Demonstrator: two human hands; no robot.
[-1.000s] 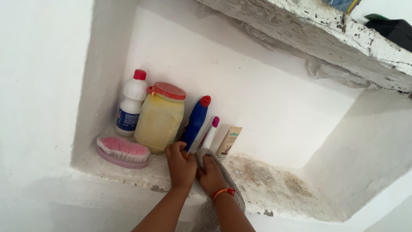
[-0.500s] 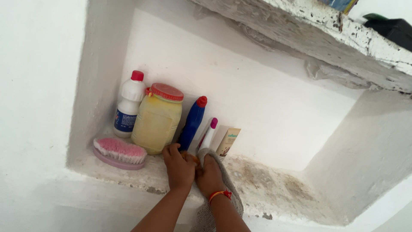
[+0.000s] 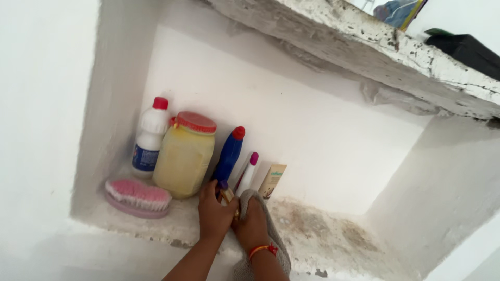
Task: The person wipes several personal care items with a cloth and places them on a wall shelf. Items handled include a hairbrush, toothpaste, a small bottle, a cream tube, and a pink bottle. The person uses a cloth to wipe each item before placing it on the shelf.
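Wall niche, head view: since a second ago my left hand (image 3: 214,214) has closed around what seems a small amber bottle (image 3: 227,194), now lifted at the blue bottle's (image 3: 228,156) base, while my right hand (image 3: 252,225) stays pressed flat on the grey cloth (image 3: 271,234) upon the stained ledge (image 3: 333,239).

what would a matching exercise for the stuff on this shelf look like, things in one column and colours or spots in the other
Things:
1. brush
2. jar
3. blue bottle
4. cloth

Descriptions:
A. yellowish, red lid
B. pink bristles, lying at the shelf's left front
C. grey, under the right hand
D. leaning on the back wall, red cap

Pairs: 1-B, 2-A, 3-D, 4-C
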